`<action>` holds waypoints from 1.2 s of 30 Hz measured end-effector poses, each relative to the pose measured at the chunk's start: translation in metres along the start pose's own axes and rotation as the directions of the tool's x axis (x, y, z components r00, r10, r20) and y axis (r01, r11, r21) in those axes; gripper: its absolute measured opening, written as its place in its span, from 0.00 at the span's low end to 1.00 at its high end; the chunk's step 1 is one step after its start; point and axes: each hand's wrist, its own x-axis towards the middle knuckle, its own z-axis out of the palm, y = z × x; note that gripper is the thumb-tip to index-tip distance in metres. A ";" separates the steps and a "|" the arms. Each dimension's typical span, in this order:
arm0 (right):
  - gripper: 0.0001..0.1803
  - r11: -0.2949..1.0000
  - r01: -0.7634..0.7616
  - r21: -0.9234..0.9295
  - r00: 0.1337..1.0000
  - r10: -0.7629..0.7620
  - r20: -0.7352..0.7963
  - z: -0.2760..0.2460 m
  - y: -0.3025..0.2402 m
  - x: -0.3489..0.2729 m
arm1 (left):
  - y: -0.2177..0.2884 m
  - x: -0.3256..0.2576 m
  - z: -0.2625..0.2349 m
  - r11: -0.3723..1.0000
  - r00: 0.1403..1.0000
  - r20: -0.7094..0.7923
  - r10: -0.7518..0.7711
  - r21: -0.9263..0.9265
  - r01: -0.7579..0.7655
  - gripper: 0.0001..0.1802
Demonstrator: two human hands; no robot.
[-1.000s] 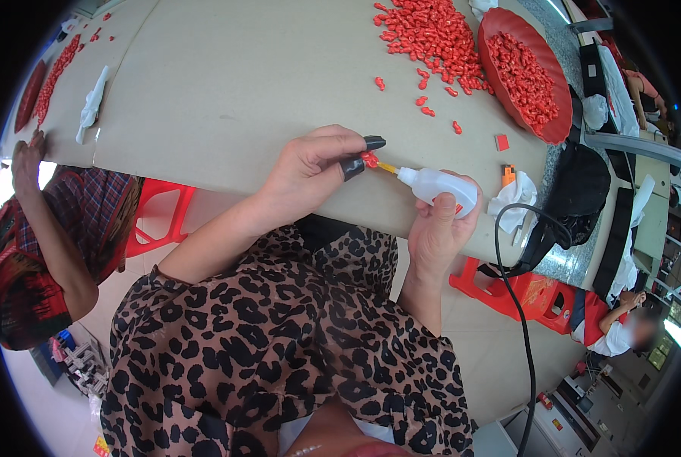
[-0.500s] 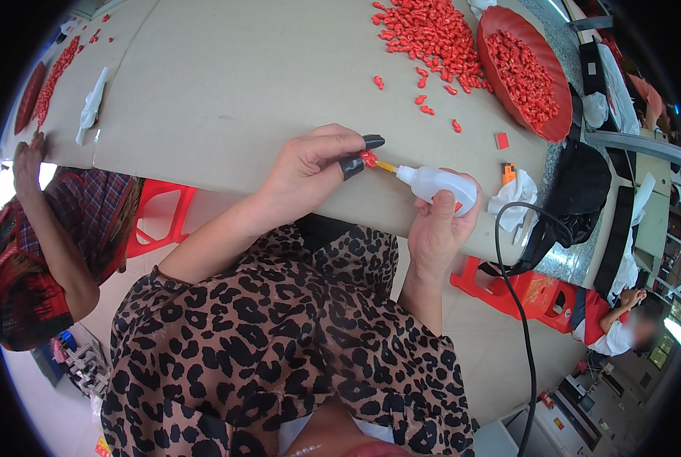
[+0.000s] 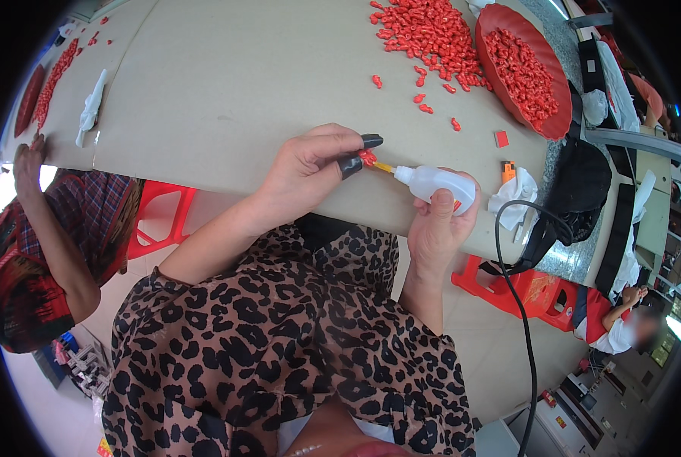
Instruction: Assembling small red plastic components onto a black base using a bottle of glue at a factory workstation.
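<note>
Between thumb and forefinger, both in black finger cots, my left hand (image 3: 310, 164) pinches a small red peanut-shaped piece (image 3: 367, 158). My right hand (image 3: 441, 221) is wrapped round a white squeeze bottle (image 3: 435, 184) with a narrow yellowish tip (image 3: 384, 167). The bottle lies nearly level, its tip pointing left and meeting the red piece. Both hands are over the near edge of the pale table (image 3: 241, 91). Beyond them is a heap of similar red pieces (image 3: 432, 38), with a few strays toward me.
Right of the heap, a red scalloped bowl (image 3: 557, 126) holds more pieces. Nearer me lie a red square (image 3: 502, 139), an orange lighter (image 3: 508, 171), white tissue (image 3: 517, 199) and a black cable (image 3: 519, 305). A black bag (image 3: 588, 183) is at right. Another person's hand (image 3: 28, 164) works at far left.
Hardly anything differs. The bottle, the red piece and both hands keep almost the same place, with only a tiny shift to the left.
</note>
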 end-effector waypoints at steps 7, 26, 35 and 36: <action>0.19 1.000 0.005 0.000 1.000 -0.005 -0.007 0.000 0.000 0.000 | 0.002 -0.001 0.000 1.000 1.000 0.004 -0.016 -0.017 0.016 0.14; 0.21 0.999 0.049 -0.021 0.999 -0.049 -0.018 0.002 0.000 -0.001 | 0.002 -0.001 0.000 0.999 0.999 0.004 -0.045 -0.028 0.045 0.15; 0.21 0.999 0.043 -0.008 0.999 -0.043 -0.034 0.002 0.000 -0.002 | -0.001 -0.001 0.000 0.996 0.999 -0.014 -0.046 -0.071 0.045 0.14; 0.21 0.999 0.043 -0.008 0.998 -0.043 -0.034 0.002 0.000 -0.002 | -0.001 -0.001 0.000 0.996 0.999 -0.013 -0.047 -0.072 0.046 0.15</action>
